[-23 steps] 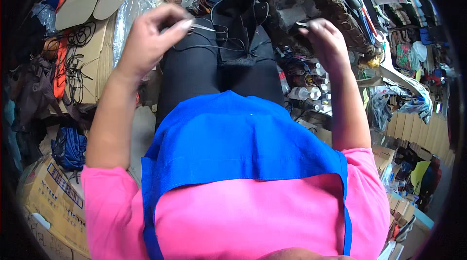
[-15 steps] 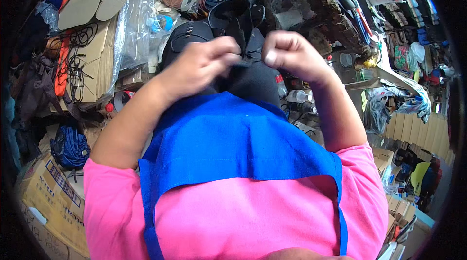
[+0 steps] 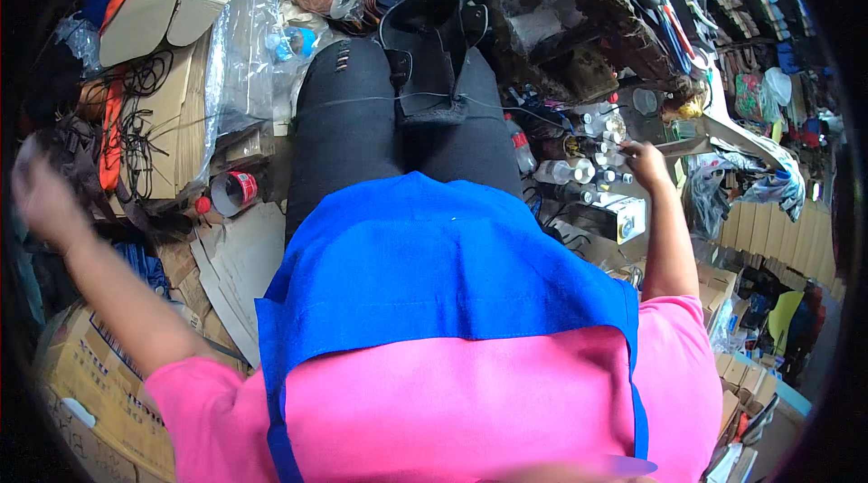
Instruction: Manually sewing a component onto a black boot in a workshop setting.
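A black shoe upper [image 3: 431,62] sits between the person's black-clad thighs [image 3: 348,135], just beyond the blue apron [image 3: 416,257], with a thin thread [image 3: 357,100] running out to both sides across the legs. The left hand [image 3: 45,194] is flung wide near dark straps, too blurred to tell its fingers' state. The right hand [image 3: 646,165], beside small clear bottles [image 3: 556,172], has curled fingers; whether they pinch the thread cannot be told.
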### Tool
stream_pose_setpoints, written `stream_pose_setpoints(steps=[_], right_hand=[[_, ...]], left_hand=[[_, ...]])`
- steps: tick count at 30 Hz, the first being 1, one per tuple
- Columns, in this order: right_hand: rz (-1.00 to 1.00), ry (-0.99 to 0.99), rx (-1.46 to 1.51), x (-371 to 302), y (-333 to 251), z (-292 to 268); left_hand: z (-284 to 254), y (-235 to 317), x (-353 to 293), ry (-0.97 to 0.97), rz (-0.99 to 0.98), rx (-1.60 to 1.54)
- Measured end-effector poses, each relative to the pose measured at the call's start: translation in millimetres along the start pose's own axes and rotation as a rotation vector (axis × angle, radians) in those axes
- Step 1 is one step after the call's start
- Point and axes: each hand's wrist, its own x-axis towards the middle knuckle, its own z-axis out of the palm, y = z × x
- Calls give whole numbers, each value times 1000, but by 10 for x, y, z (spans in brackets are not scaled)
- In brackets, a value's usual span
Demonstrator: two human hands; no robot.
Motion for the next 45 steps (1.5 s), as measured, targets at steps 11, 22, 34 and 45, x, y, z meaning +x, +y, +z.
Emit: stream_pose_setpoints(steps=[11, 22, 34, 45], right_hand=[[-852, -1, 479, -131, -2710, -319], [-1042, -7, 346, -73, -2771, -391], [-879, -57, 636, -176, -2675, -6], [-1003, 243, 296, -451, -2695, -86]], left_hand=[[1186, 3045, -1933, -1156, 705, -852], [1487, 3089, -1946, -1501, 697, -945], [1540, 3018, -1967, -1634, 635, -1035], [1474, 3053, -1875, -1775, 785, -954]])
